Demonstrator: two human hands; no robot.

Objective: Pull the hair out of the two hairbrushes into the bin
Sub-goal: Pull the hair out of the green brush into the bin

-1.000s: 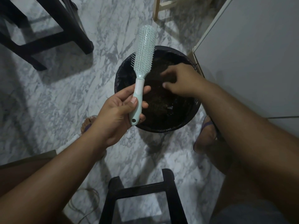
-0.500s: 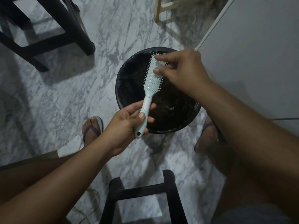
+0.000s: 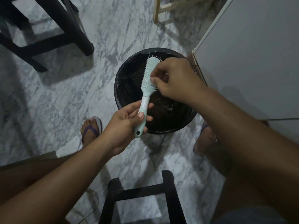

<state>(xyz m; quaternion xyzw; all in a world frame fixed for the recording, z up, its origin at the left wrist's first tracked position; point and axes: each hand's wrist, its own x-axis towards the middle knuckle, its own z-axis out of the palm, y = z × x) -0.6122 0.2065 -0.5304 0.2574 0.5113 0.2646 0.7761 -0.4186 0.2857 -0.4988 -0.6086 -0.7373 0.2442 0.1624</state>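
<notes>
A pale mint hairbrush is held over the round black bin, which stands on a grey-veined marble floor. The brush is tilted, its handle end towards the near rim of the bin and its head above the bin's middle, bristles turned to the right. The handle is clamped in the left hand, with the thumb laid along it and the fingers wrapped behind; the hanging hole at the handle's end shows just below the hand. The right hand is set against the bristled face of the brush, over the right half of the bin, its fingertips pinched together among the bristles; whether any hair is caught between them cannot be told. The bin is lined with a dark bag, and dark matter lies inside it. A foot in a purple-strapped sandal is seen left of the bin, and another foot near its right side. A black stool frame is seen nearer than the bin. No brand, label or writing can be read on anything.
</notes>
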